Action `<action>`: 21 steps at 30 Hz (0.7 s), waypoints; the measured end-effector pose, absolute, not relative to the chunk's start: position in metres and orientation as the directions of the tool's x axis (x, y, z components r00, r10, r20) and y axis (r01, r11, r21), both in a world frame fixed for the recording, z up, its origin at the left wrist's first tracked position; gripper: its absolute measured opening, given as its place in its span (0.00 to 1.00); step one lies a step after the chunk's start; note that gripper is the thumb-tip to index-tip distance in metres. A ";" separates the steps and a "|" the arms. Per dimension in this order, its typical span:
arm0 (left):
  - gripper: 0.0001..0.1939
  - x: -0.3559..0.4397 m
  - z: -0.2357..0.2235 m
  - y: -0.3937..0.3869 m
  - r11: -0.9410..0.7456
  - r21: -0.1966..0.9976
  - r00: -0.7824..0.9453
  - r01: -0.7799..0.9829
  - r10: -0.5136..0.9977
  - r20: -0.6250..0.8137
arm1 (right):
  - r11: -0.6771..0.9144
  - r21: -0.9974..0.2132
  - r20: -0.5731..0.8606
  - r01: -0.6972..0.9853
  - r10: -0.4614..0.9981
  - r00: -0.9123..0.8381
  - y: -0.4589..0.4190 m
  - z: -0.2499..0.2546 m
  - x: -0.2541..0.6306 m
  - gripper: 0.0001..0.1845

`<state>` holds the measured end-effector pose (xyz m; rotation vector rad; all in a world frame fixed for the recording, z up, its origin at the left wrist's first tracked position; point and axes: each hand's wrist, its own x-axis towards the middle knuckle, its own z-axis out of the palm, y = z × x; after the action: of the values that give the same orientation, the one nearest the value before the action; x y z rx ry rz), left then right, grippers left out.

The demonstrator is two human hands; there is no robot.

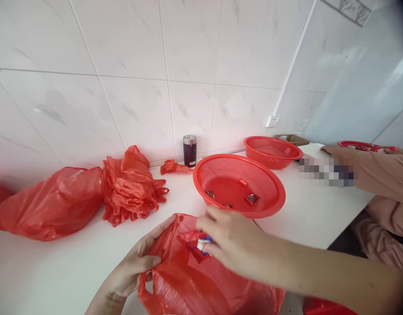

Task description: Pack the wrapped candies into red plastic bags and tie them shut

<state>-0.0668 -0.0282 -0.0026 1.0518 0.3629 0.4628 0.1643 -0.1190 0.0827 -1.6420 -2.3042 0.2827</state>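
Note:
My left hand (pixel 135 262) grips the edge of a thin red plastic bag (pixel 188 284) and holds its mouth apart. Over that opening, my right hand (pixel 224 240) has its fingers closed round small wrapped packets (pixel 203 245), with red, blue and white showing; how many it holds is hidden. Just beyond the right hand stands a red mesh basket (pixel 201 181). Inside it lie several small wrapped packets, among them a dark one (pixel 252 199) and a red one (pixel 243 182).
At left sit a filled red bag (pixel 53 203) and a heap of crumpled red bags (pixel 132 188). A dark tumbler (pixel 190 153) stands by the wall. Behind is a second red basket (pixel 273 151). Another person's sleeve (pixel 381 175) reaches in at right.

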 end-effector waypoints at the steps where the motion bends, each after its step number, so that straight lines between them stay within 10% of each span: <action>1: 0.42 -0.067 -0.001 -0.029 0.414 0.895 0.847 -0.166 0.525 -0.086 | 0.361 -0.243 0.082 0.900 0.932 -0.352 -0.122 0.071 0.156 0.10; 6: 0.42 -0.070 -0.001 -0.029 0.422 0.886 0.852 -0.192 0.520 -0.063 | 0.296 -0.205 -0.147 0.933 0.933 -0.328 -0.113 0.043 0.150 0.12; 13: 0.42 -0.073 -0.002 -0.029 0.434 0.862 0.862 -0.261 0.507 0.005 | 0.188 -0.577 0.111 0.795 0.982 -0.152 -0.056 0.086 0.211 0.07; 21: 0.39 -0.071 -0.001 -0.031 0.444 0.851 0.866 -0.281 0.500 0.025 | 0.087 -0.321 -0.230 0.943 0.959 -0.167 0.011 0.031 0.254 0.22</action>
<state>-0.0710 -0.0305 -0.0011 1.0009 0.2440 0.4895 0.2538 0.0106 0.0314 -2.0019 -2.2865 0.6222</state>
